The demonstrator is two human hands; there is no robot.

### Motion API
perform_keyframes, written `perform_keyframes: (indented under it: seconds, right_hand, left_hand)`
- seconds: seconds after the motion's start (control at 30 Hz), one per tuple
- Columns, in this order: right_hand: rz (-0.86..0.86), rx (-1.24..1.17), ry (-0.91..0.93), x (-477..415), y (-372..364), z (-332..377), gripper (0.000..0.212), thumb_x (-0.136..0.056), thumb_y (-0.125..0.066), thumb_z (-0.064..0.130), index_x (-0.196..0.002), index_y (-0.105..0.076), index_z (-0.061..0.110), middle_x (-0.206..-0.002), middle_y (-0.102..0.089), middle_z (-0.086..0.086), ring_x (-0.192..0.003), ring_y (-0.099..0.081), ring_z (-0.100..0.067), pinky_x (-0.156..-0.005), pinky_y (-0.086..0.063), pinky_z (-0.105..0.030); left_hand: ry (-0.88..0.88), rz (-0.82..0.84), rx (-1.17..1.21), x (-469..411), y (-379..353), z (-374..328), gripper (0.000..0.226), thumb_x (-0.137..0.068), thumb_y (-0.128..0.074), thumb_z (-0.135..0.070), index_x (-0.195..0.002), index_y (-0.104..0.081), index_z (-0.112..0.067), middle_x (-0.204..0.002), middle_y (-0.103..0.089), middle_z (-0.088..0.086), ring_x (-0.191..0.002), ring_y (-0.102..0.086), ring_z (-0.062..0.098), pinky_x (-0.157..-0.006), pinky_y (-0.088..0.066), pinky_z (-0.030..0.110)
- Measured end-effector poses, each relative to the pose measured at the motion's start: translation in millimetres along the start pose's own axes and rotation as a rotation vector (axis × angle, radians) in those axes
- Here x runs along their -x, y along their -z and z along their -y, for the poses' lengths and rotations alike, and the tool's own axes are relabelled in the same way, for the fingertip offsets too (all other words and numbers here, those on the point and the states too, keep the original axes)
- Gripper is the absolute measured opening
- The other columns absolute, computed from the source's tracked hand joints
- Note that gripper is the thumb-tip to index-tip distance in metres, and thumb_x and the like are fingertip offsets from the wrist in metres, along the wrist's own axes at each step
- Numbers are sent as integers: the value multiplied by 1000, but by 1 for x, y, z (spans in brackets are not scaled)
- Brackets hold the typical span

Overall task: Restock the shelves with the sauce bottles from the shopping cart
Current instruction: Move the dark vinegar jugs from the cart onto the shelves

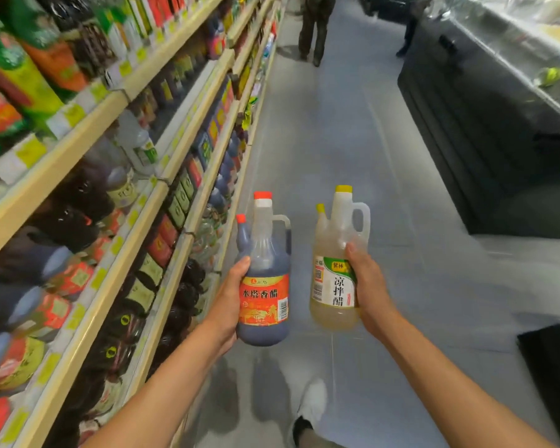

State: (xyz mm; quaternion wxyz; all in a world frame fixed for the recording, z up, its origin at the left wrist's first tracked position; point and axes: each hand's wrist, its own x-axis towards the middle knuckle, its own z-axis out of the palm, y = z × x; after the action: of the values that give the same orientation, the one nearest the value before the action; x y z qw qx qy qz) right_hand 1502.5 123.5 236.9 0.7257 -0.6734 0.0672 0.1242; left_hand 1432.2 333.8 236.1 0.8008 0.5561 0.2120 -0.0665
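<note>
At lower centre of the frame, the dark vinegar bottles (263, 286) sit gripped in the left hand (228, 305); just right of them, apart, the right hand (370, 292) is wrapped around the pale vinegar bottles (335, 279). Each hand seems to carry two. The shelves (117, 202) fill the left side. Best to match labels first, then set one bottle down at a time, upright.

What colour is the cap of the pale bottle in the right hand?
Yellow; the cap of the pale bottle shows best in the head view.
</note>
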Motion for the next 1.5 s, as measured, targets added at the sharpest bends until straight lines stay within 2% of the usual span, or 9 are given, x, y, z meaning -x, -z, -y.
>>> perform_keyframes:
  seconds: [0.2,0.37,0.6,0.73,0.87,1.0,1.13,1.33,1.5]
  right_hand:
    - [25,45,7,-112,19,33,72,-80,-61,68,-111,-67,3,-92,-77,-13,-79,-75,-24,-66,-59,-33]
    - [16,66,3,-200,19,61,52,-83,-55,60,-105,-69,15,-90,-77,-7,-81,-75,-21,-70,-60,-32]
    - [-31,123,13,-322,-1,94,60,-85,-49,61,-108,-70,9,-90,-77,-12,-81,-75,-25,-69,-60,-34]
    - [-75,106,-6,-380,-16,113,59,-88,-53,66,-104,-70,11,-83,-77,-10,-74,-75,-22,-62,-58,-29]
    - [-105,115,1,-445,-29,132,55,-94,-46,61,-106,-70,13,-88,-77,-12,-80,-75,-27,-68,-58,-35]
    - [-110,134,-8,-509,-35,147,59,-91,-47,64,-102,-71,12,-85,-77,-12,-79,-75,-29,-73,-59,-41]
    - [-75,153,-16,-578,-39,167,61,-86,-46,67,-99,-72,13,-85,-77,-11,-80,-75,-29,-74,-59,-41]
    - [53,199,10,-675,-59,195,48,-89,-47,59,-101,-70,19,-88,-78,-8,-77,-76,-20,-68,-57,-35]
    - [205,258,5,-744,-106,210,48,-103,-38,47,-111,-69,11,-94,-77,-12,-87,-75,-27,-76,-59,-41]
  left_hand:
    - [1,-57,28,-101,-36,-35,62,-82,-53,-61,-123,-65,-15,-97,-77,11,-80,-75,23,-71,-59,35]
    - [-4,-84,29,-185,-49,-65,47,-91,-48,-56,-113,-67,-18,-90,-77,9,-77,-74,22,-74,-57,35]
    - [-11,-72,37,-311,-48,-118,56,-85,-50,-62,-121,-65,-21,-104,-77,12,-91,-74,25,-84,-57,41]
    - [20,-8,15,-378,-47,-149,43,-94,-43,-56,-113,-65,-24,-87,-79,-2,-78,-76,15,-75,-56,35]
    - [48,24,5,-447,-55,-185,51,-82,-48,-58,-114,-63,-21,-84,-78,-2,-74,-75,14,-71,-58,32]
    - [53,5,41,-510,-67,-209,34,-101,-40,-47,-105,-64,-22,-79,-78,-2,-69,-75,13,-71,-56,34]
    - [20,-72,19,-565,-80,-235,38,-93,-44,-55,-107,-64,-26,-85,-79,-3,-80,-75,16,-79,-57,38]
    - [1,-287,58,-632,-68,-260,95,-61,-70,-85,-137,-56,-30,-126,-70,5,-108,-72,26,-99,-54,54]
    - [-16,-305,129,-663,-45,-296,67,-81,-58,-67,-131,-60,-23,-112,-76,5,-103,-74,26,-93,-58,46]
